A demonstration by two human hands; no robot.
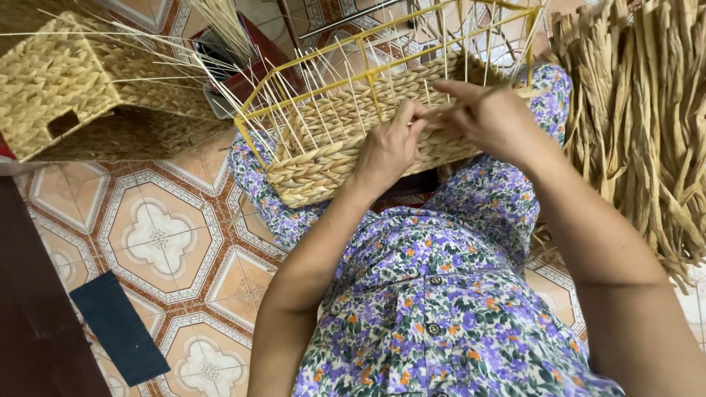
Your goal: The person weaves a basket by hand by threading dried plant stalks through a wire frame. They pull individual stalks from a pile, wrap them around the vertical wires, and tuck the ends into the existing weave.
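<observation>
A half-woven straw basket (323,158) on a yellow wire frame (346,44) rests on my lap, with thin pale spokes sticking up from its woven wall. My left hand (390,147) presses against the near wall of the basket, fingers curled over the top rows. My right hand (489,117) pinches a flat straw strand (526,93) at the rim, just right of the left hand. I wear a flowered purple dress (434,294).
A finished woven box (59,81) stands at the top left on the patterned tile floor (162,242). A thick bundle of dried straw (640,110) hangs at the right. A dark mat (118,327) and dark wooden furniture (29,316) lie at the lower left.
</observation>
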